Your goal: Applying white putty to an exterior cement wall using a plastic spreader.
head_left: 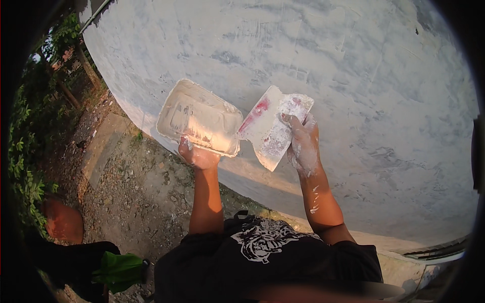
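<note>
My left hand (199,156) is closed on a pale rectangular plastic tray (197,111), held from underneath, with creamy paste smeared inside it and round its rim. My right hand (302,144) grips a wide flat plastering scraper (270,146), white and magenta, caked with pale plaster. The scraper's left tip is beside the tray's right side; whether they touch I cannot tell. Both tools are held in front of a grey-white wall (374,81) patched with plaster, and my right hand and forearm are streaked with white.
Stony ground (141,187) runs along the wall's base. Leafy plants and trees (70,60) stand on the left. A reddish-brown rounded object (63,222) and a large green leaf (116,272) are at the lower left. A thin pipe (93,17) shows at the upper left.
</note>
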The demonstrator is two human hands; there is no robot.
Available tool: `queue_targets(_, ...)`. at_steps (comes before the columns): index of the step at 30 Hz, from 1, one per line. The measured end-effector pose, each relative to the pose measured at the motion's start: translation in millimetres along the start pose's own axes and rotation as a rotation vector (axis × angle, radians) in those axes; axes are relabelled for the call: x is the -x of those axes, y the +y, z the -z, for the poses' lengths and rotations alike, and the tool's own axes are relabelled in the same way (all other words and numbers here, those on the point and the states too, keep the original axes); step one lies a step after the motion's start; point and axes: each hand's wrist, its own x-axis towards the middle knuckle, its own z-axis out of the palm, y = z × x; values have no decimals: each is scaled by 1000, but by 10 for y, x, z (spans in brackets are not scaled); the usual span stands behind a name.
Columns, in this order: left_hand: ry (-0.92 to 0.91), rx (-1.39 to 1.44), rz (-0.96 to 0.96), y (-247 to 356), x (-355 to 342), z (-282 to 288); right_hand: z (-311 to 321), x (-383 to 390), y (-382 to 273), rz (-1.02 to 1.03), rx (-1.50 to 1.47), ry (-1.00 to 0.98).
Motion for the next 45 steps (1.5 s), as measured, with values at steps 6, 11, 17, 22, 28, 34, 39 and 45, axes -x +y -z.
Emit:
queue_targets(6, -176, 10, -90, -49, -50, 24, -93, -45, 110, 190, 182, 113)
queue_targets(11, -37, -28, -68, -47, -3, -118, -174, -70, 137, 156, 309, 201)
queue_targets(17, -14, -91, -50, -109, -25, -88, -215, -113, 172, 183, 279, 250)
queue_targets(22, -12, -74, -56, -220, -68, 16, -286, -88, 169, 242, 292, 271)
queue_targets(28, -173, -116, -28, -361, -22, -195, -371, -128, 151, 288, 286, 305)
queue_targets(34, -149, -143, 45, -479, 31, -334, -338, -215, 39, 330, 115, 238)
queue_targets(39, -73, -10, 276, -386, -34, -737, -210, -122, -280, 402, -123, 142)
queue_targets(45, -318, 207, 419, -101, -241, -1638, -335, -46, -1252, 775, -86, 220)
